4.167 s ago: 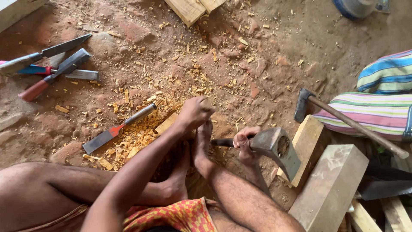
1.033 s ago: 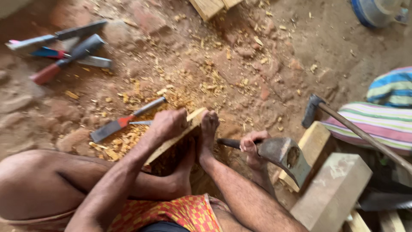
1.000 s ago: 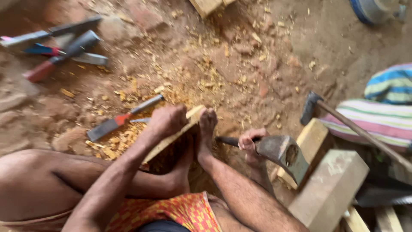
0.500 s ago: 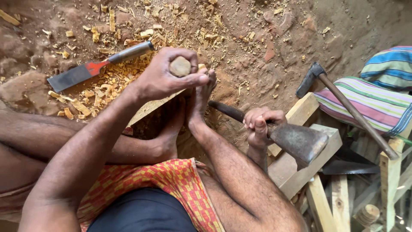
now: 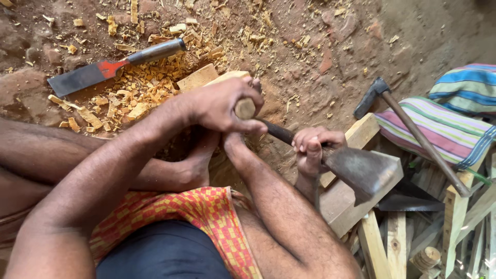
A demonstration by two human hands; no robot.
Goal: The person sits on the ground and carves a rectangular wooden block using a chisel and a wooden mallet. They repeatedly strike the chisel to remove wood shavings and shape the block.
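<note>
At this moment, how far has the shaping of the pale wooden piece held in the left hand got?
Done: a heap of pale wood chips lies on the dirt floor beside a red-marked flat chisel, so much cutting is finished. In hand: the left hand grips the pale wooden piece upright, and the right hand holds a dark-handled hatchet near its head. Left: the final shape cannot be judged.
</note>
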